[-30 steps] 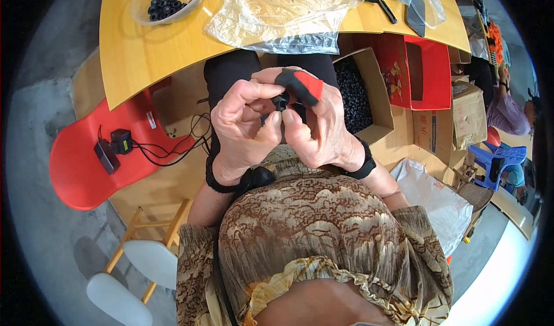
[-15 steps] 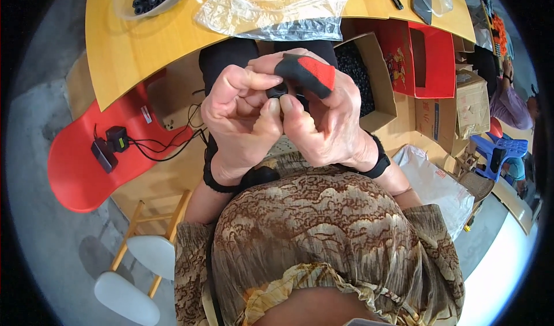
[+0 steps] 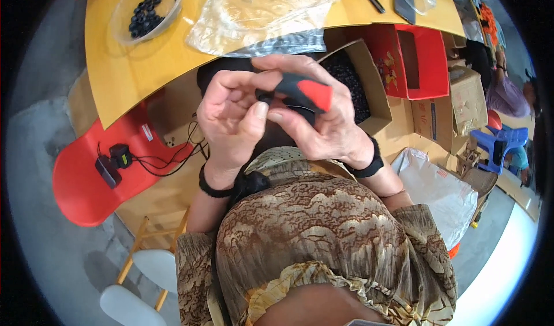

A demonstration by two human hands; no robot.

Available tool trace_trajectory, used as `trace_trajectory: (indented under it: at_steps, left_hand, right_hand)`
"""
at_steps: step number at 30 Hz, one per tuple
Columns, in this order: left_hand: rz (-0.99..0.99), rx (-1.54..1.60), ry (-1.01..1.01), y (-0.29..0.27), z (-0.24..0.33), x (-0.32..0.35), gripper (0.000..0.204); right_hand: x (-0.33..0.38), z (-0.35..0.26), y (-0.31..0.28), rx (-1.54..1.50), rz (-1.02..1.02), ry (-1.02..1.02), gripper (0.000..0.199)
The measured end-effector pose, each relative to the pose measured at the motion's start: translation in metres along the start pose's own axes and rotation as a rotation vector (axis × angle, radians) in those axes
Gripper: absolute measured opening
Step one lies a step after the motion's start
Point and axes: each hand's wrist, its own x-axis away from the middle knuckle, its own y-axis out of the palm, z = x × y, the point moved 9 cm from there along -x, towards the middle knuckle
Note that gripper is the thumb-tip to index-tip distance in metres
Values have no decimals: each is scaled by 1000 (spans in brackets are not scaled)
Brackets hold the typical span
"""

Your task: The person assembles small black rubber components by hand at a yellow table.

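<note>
Red and black plastic makes up the small tool [image 3: 300, 92] we hold up close in front of our chest, above the yellow table [image 3: 133, 66]. Our right hand [image 3: 323, 124] is curled shut around its body. Our left hand [image 3: 231, 115] pinches a tiny black piece [image 3: 264, 96] at its end with thumb and fingers. We think the tool is light and hard, so a firm grip on the fat middle is best. The tiny piece looks easy to drop.

small assembly workshop | yellow table [image 3: 138, 66] | cardboard boxes [image 3: 467, 98] of parts
</note>
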Motion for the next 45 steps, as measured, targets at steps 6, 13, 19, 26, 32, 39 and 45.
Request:
trace_trajectory:
  at_steps: [6, 13, 19, 26, 32, 39, 45]
  left_hand:
    - [-52, -49, -188, 7, -19, 5, 47]
    - [-161, -141, -216, 21, -17, 7, 44]
    - [-85, -194, -256, 6, -18, 7, 31]
    - [18, -245, -220, -19, -7, 1, 26]
    - [91, -301, -185, -43, 1, -9, 23]
    - [238, -561, -84, -70, 33, -25, 19]
    - [342, -1166, 159, -112, 87, -68, 9]
  right_hand:
    - [19, -4, -12, 123, 174, -92, 25]
    - [74, 53, -59, -197, 433, 341, 15]
    - [170, 124, -138, 128, 673, 714, 14]
    - [168, 126, -156, 1039, 354, 712, 32]
    - [65, 84, -136, 464, 426, 544, 29]
    - [-73, 61, -86, 659, 131, 79, 18]
    - [-155, 137, -70, 774, 26, 71, 17]
